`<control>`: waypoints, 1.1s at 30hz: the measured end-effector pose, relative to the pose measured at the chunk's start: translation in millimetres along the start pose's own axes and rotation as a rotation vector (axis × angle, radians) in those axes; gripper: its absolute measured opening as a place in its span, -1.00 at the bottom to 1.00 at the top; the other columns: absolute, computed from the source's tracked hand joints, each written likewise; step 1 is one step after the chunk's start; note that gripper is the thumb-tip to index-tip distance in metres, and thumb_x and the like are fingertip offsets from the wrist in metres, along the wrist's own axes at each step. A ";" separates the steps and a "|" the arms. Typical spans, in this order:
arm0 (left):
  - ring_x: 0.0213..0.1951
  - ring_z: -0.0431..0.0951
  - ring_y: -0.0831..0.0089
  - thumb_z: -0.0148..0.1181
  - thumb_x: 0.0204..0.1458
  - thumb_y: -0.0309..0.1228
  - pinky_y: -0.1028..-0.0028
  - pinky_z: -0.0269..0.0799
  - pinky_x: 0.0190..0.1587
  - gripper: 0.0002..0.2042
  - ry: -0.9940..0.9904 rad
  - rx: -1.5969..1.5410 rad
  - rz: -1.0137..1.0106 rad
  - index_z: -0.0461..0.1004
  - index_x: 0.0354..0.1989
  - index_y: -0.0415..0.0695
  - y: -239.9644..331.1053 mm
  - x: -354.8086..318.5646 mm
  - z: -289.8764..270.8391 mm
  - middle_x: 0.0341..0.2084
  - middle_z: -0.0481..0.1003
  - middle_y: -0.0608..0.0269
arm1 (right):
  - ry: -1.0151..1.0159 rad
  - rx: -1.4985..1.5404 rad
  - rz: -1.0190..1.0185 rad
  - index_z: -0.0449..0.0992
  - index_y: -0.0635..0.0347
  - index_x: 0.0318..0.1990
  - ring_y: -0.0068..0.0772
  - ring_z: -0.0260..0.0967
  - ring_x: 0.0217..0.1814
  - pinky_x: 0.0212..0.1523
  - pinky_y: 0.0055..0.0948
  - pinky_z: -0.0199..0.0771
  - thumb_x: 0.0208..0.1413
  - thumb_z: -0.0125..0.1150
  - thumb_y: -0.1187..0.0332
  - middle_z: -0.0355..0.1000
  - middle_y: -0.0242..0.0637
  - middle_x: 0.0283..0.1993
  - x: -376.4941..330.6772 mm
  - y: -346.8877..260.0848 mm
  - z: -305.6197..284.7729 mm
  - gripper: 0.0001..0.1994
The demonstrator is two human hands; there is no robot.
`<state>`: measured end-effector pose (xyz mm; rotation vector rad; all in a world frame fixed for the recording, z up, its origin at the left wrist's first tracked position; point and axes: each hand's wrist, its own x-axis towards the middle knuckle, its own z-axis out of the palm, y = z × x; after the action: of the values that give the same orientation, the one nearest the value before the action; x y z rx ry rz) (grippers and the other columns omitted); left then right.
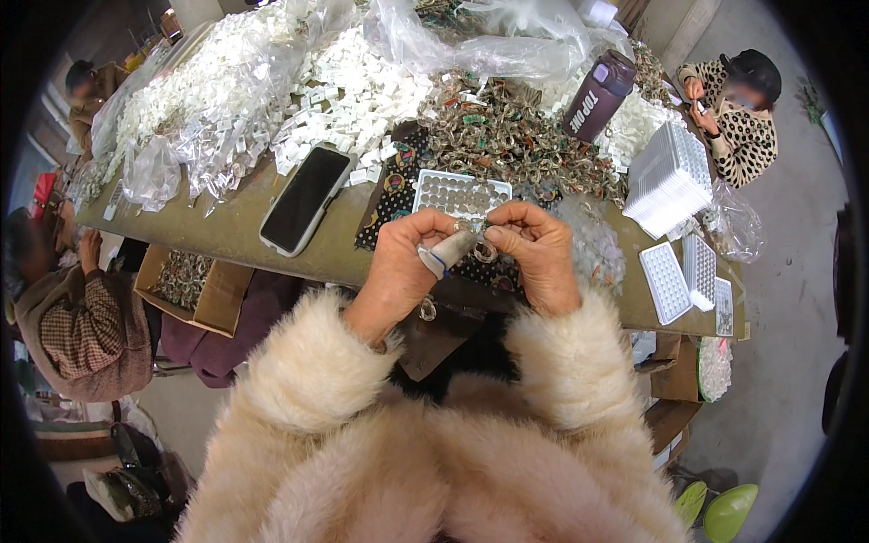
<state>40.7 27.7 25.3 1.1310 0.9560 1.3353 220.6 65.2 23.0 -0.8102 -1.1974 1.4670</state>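
Observation:
My left hand (405, 260) and my right hand (536, 248) meet at the table's near edge, fingertips pinched together. Between them is a small part with a coiled clear wire (486, 252), partly hidden by the fingers. A pale finger cover (450, 248) with a blue band sits on a digit of my left hand. Just beyond my fingertips lies a white tray (419, 193) filled with round grey metal discs. Behind that tray spreads a heap of coiled wire parts (507, 127), some with green or orange bits. Another clear coil (427, 309) hangs below my left hand.
On the table (226, 204) lie a phone (308, 201), a heap of white plastic pieces (353, 81) and clear bags (226, 145). A dark bottle (599, 95), stacked white trays (670, 172) and loose trays (665, 282) stand right. A carton (226, 299) sits left. Other people work around.

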 end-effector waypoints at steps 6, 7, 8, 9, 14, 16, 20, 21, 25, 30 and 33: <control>-0.69 0.29 0.77 0.28 0.15 -0.47 0.67 0.12 -0.67 -0.93 0.113 -0.036 -0.047 0.58 -0.26 -0.18 -0.6 3.2 -0.9 -0.62 0.47 0.46 | 0.075 0.114 -0.082 0.56 0.33 -0.15 -0.64 0.42 -0.36 -0.29 -0.63 0.46 0.08 0.37 0.53 0.52 -0.37 -0.34 1.2 8.5 2.2 -0.82; -0.70 0.27 0.77 0.28 0.15 -0.47 0.67 0.11 -0.68 -0.93 0.131 -0.096 -0.088 0.58 -0.25 -0.19 0.8 3.3 -3.0 -0.63 0.46 0.46 | 0.103 0.096 -0.109 0.56 0.33 -0.15 -0.64 0.42 -0.35 -0.28 -0.63 0.46 0.09 0.37 0.54 0.52 -0.37 -0.33 2.9 8.9 1.5 -0.82; -0.72 0.26 0.76 0.28 0.15 -0.46 0.66 0.10 -0.69 -0.92 0.145 -0.155 -0.122 0.59 -0.25 -0.19 2.2 3.8 -5.8 -0.65 0.45 0.46 | 0.156 0.070 -0.113 0.56 0.33 -0.15 -0.64 0.41 -0.34 -0.27 -0.63 0.46 0.09 0.36 0.54 0.52 -0.38 -0.32 3.6 8.8 0.4 -0.82; -0.73 0.24 0.76 0.28 0.16 -0.45 0.65 0.08 -0.70 -0.91 0.174 -0.203 -0.173 0.59 -0.25 -0.20 3.0 4.2 -8.1 -0.66 0.45 0.45 | 0.131 0.044 -0.139 0.55 0.33 -0.14 -0.64 0.41 -0.33 -0.27 -0.64 0.46 0.09 0.36 0.54 0.51 -0.38 -0.31 3.5 8.0 -1.3 -0.81; -0.73 0.22 0.77 0.26 0.17 -0.47 0.64 0.06 -0.70 -0.90 0.219 -0.042 -0.060 0.63 -0.25 -0.22 -6.8 9.0 -12.6 -0.65 0.48 0.41 | 0.109 -0.036 -0.213 0.55 0.34 -0.14 -0.65 0.40 -0.31 -0.26 -0.64 0.45 0.09 0.35 0.57 0.50 -0.39 -0.30 2.6 0.5 -9.6 -0.81; -0.73 0.22 0.78 0.25 0.17 -0.47 0.65 0.05 -0.70 -0.90 0.264 0.047 0.063 0.63 -0.27 -0.23 -15.1 13.5 -12.8 -0.61 0.53 0.38 | 0.155 -0.078 -0.239 0.54 0.35 -0.12 -0.61 0.39 -0.32 -0.26 -0.60 0.44 0.11 0.34 0.56 0.50 -0.38 -0.29 3.5 -0.6 -10.3 -0.81; -0.71 0.23 0.80 0.24 0.18 -0.46 0.67 0.03 -0.69 -0.89 0.336 0.241 0.240 0.64 -0.29 -0.23 -23.1 22.8 -22.2 -0.53 0.59 0.36 | 0.222 -0.033 -0.302 0.54 0.35 -0.10 -0.59 0.38 -0.33 -0.27 -0.59 0.43 0.13 0.32 0.54 0.48 -0.38 -0.28 5.3 3.1 -10.6 -0.80; -0.70 0.24 0.80 0.24 0.18 -0.46 0.67 0.03 -0.69 -0.89 0.341 0.218 0.171 0.64 -0.29 -0.22 -22.2 22.1 -26.0 -0.52 0.60 0.36 | 0.282 -0.029 -0.329 0.54 0.35 -0.11 -0.61 0.37 -0.34 -0.27 -0.61 0.42 0.12 0.33 0.55 0.48 -0.38 -0.29 6.2 4.3 -11.6 -0.81; -0.70 0.26 0.81 0.21 0.19 -0.46 0.68 0.07 -0.69 -0.89 0.313 0.124 0.077 0.64 -0.27 -0.21 -12.3 21.5 -32.8 -0.50 0.61 0.36 | 0.471 -0.119 -0.360 0.54 0.33 -0.12 -0.62 0.39 -0.33 -0.26 -0.61 0.43 0.11 0.34 0.56 0.49 -0.39 -0.29 12.1 5.5 -19.8 -0.81; -0.70 0.26 0.81 0.21 0.20 -0.45 0.71 0.10 -0.69 -0.89 0.157 0.003 -0.041 0.63 -0.25 -0.20 2.7 16.6 -26.1 -0.37 0.65 0.29 | 0.413 -0.584 -0.490 0.54 0.27 -0.05 -0.55 0.43 -0.22 -0.16 -0.56 0.45 0.12 0.26 0.60 0.49 -0.36 -0.16 18.5 -1.6 -23.5 -0.77; -0.68 0.27 0.82 0.19 0.21 -0.44 0.73 0.11 -0.67 -0.87 0.011 -0.005 -0.065 0.62 -0.20 -0.20 10.3 8.8 -19.2 -0.22 0.65 0.22 | 0.219 -0.592 -0.490 0.53 0.26 0.01 -0.54 0.44 -0.13 -0.09 -0.54 0.44 0.16 0.19 0.58 0.48 -0.34 -0.08 13.5 -4.6 -13.2 -0.75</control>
<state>20.1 36.7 31.9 1.0805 0.9887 1.2918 230.8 81.6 25.1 -0.9486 -1.5467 0.6094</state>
